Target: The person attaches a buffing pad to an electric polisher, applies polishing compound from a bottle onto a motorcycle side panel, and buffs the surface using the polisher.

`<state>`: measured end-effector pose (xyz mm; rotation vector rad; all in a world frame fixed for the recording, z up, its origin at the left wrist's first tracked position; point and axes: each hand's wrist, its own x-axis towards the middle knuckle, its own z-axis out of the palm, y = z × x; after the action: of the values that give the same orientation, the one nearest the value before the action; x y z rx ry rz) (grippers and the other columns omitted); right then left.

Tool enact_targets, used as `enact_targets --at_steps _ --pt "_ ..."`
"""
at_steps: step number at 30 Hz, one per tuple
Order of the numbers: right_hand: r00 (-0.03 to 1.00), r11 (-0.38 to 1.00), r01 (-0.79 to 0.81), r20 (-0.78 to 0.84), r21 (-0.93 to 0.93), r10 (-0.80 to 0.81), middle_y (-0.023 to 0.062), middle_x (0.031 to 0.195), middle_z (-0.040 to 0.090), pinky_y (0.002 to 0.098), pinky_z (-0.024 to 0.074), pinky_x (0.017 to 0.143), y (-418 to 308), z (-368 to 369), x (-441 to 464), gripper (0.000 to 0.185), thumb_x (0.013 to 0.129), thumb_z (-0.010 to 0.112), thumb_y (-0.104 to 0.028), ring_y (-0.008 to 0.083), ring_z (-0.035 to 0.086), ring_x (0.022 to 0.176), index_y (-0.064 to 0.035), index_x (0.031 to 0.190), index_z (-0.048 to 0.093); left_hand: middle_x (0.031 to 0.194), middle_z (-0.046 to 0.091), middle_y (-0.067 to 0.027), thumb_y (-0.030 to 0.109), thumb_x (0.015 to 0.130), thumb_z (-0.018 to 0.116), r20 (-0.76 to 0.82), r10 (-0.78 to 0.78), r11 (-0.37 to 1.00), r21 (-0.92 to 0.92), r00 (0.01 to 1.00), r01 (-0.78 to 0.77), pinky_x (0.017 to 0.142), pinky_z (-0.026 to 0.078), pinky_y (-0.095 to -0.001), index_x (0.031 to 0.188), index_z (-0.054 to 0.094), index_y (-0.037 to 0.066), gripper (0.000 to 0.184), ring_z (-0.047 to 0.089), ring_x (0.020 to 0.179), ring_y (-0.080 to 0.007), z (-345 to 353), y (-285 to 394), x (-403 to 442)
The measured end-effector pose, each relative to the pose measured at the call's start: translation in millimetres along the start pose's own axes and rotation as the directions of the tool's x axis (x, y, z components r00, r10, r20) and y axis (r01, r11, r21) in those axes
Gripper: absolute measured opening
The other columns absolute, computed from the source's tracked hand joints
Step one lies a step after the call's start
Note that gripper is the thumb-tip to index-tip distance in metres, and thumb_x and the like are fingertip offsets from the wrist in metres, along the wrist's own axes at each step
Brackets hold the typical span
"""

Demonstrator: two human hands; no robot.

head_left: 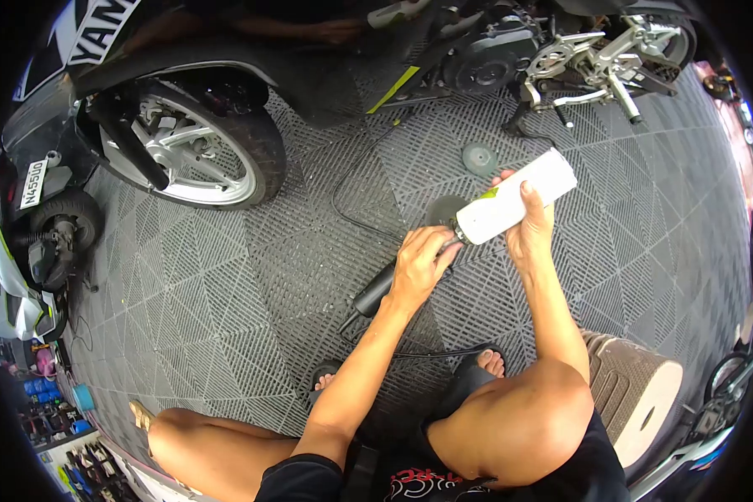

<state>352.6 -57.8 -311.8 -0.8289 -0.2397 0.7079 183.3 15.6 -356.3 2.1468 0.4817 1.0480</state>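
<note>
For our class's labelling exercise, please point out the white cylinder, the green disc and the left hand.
White cylinder [502, 211], head view: its side wall.
Green disc [481, 161], head view: near its centre.
Left hand [418, 264], head view: back of the hand.

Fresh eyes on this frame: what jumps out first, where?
Likely the bright white cylinder, right of centre over the grey floor: the right hand grips it, and the left hand is at its lower-left end. Next, the large silver-spoked wheel at upper left, then the round green disc on the floor, just above the cylinder in the picture.
</note>
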Motion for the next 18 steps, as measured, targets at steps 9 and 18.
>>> enact_targets --at_steps 9,18 --pt "1.000 0.998 -0.005 -0.012 0.064 0.006 0.0158 0.100 0.061 0.0464 0.0543 0.083 -6.2 -17.8 -1.1 0.047 0.083 0.071 -0.028 0.0290 0.062 0.093 0.0030 0.111 0.050 0.084 0.063 -0.0104 -0.001 0.066 0.074 0.015 0.091 0.991 -0.095 0.996 -0.090 0.068 0.047 -0.0346 0.081 0.057 0.002 0.023 0.061 0.073 -0.0266 2.3 12.3 12.0" --pt "0.995 0.957 -0.095 0.019 0.273 0.093 0.0145 0.102 0.059 0.0474 0.0521 0.090 -8.1 -13.9 -6.3 0.052 0.081 0.072 -0.032 0.0289 0.060 0.098 0.0018 0.113 0.049 0.082 0.062 -0.0115 -0.003 0.069 0.072 -0.009 0.008 0.974 -0.228 1.000 -0.010 0.065 0.049 -0.0330 0.083 0.055 0.001 0.022 0.061 0.072 -0.0254 0.6 33.3 21.4"
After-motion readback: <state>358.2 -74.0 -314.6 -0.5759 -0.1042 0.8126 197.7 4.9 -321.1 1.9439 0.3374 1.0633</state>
